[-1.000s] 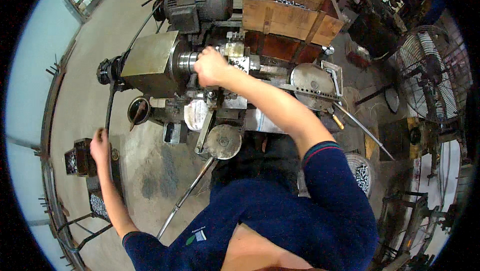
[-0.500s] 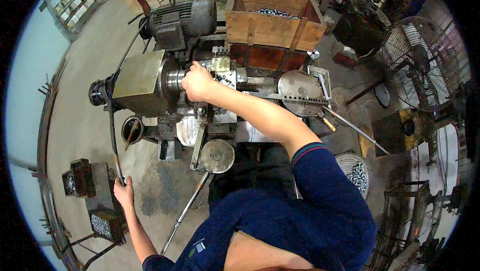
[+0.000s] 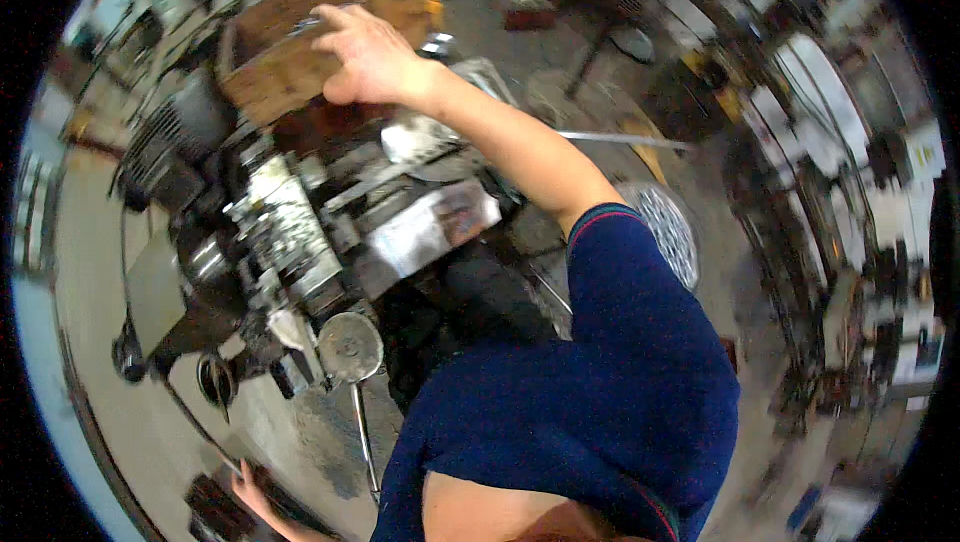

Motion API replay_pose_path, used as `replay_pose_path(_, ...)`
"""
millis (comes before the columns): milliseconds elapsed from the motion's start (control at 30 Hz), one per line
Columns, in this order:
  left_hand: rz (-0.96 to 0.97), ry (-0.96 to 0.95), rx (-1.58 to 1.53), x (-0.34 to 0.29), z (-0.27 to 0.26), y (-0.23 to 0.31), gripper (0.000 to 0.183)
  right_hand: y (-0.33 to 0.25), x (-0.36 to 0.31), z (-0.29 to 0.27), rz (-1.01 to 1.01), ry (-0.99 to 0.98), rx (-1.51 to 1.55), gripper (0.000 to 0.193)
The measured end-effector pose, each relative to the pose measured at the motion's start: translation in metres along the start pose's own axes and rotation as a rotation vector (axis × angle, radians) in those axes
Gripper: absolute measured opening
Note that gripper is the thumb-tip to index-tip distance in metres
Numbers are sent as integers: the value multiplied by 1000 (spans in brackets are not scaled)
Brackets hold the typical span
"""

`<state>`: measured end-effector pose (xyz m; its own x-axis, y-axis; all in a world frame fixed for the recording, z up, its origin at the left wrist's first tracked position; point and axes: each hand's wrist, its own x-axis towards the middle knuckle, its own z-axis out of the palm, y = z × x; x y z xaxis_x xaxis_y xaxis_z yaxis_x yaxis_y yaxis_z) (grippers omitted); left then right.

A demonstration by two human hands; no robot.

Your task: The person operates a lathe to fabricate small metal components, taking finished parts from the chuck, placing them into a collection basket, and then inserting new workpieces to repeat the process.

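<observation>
My right hand (image 3: 372,57) is over the near side of a wooden crate (image 3: 265,87), its fingers spread and nothing visible in them. Small shiny metal parts (image 3: 312,22) show inside the crate by the fingertips. At the lower left my left hand (image 3: 254,494) is closed round the end of a long lever rod (image 3: 200,427) that runs down from the machine. The lathe-like machine (image 3: 285,222) stands between the hands, with a bright round spindle (image 3: 208,260) at its left. Motion blurs much of the picture.
A round metal disc (image 3: 350,344) on a rod stands at the machine's near side. A round basket of small metal parts (image 3: 660,232) is on the floor at right. A dark motor (image 3: 175,142) sits behind the machine, left of the crate.
My right hand has left the spindle and moved to the crate, its fingers opening. The view has swung right, so the machine appears farther left and tilted. My left hand stays on the lever.
</observation>
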<state>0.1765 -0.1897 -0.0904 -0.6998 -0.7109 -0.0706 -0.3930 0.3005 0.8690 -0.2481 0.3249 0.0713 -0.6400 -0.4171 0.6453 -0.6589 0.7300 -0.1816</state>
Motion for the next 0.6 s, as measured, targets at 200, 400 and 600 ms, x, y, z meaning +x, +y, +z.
replay_pose_path(200, -293, -103, 183, 61, -52, -100, 32, 104, -217, -83, 787, -257, -60, 38)
replay_pose_path(400, -94, -67, 429, 97, -38, -99, 30, 160, -488, -117, 1281, -575, -377, 35)
replay_pose_path(600, 142, -51, 533, 102, -63, -113, 25, 139, -530, -82, 991, -1081, -290, 35)
